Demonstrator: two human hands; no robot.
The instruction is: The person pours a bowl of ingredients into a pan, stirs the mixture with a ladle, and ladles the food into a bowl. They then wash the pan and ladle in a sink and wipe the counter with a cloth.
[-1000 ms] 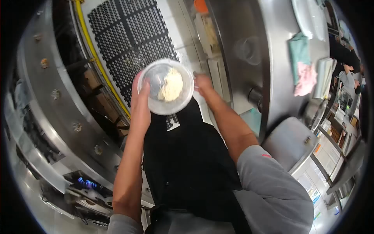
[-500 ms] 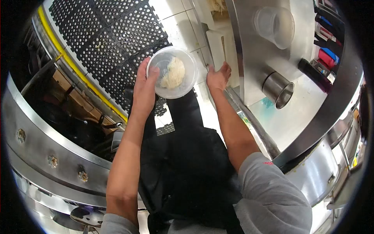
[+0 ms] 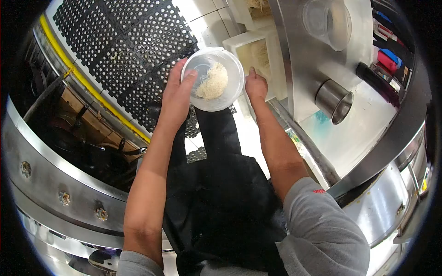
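Note:
My left hand (image 3: 178, 94) grips the left rim of a round clear plastic tub (image 3: 234, 87), thumb inside the rim. A pale, shredded or crumbly heap (image 3: 213, 82) lies on the tub's bottom. Just right of the tub, my right hand (image 3: 256, 86) is closed at the front edge of a white bin (image 3: 275, 69) under the counter, its exact grip partly hidden. Inside that bin shows pale yellowish, stringy food (image 3: 258, 54).
On the steel counter (image 3: 301, 78) at right stand a clear plastic container (image 3: 328, 23), a metal canister (image 3: 332, 101) and a dark cylinder (image 3: 378, 85). A perforated black mat (image 3: 133, 41) covers the floor. Pans (image 3: 99, 154) sit on a low shelf at left.
The white bin's opening and its contents now show, where a pale panel was before. My right hand has closed more at its edge. The tub has shifted slightly right and up.

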